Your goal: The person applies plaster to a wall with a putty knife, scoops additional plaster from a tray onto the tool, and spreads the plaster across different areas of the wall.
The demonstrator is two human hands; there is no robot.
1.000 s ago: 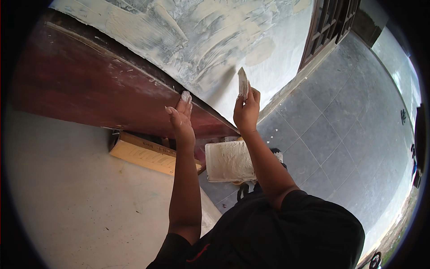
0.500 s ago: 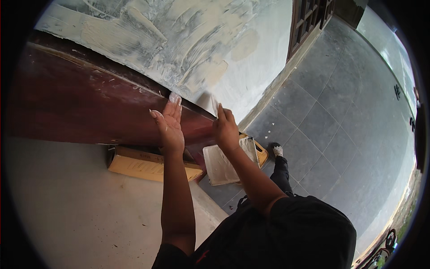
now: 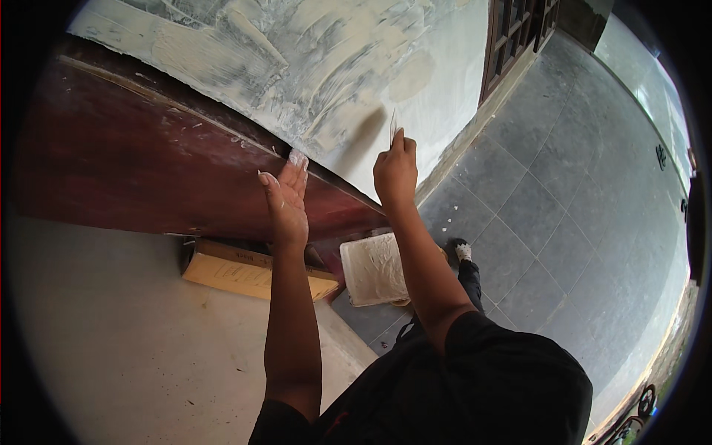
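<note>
Head view: right grip, clamped on a scraper, has risen; left grip stays unclenched, thumb apart.

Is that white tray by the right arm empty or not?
Not empty: pale, ridged paste is smeared across the white rectangular tray. I can't tell how deep it goes.

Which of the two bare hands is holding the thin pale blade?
The right bare hand, closed around the thin pale blade by the white-smeared wall; the left bare hand is open and holds no tool, its fingertips coated white.
</note>
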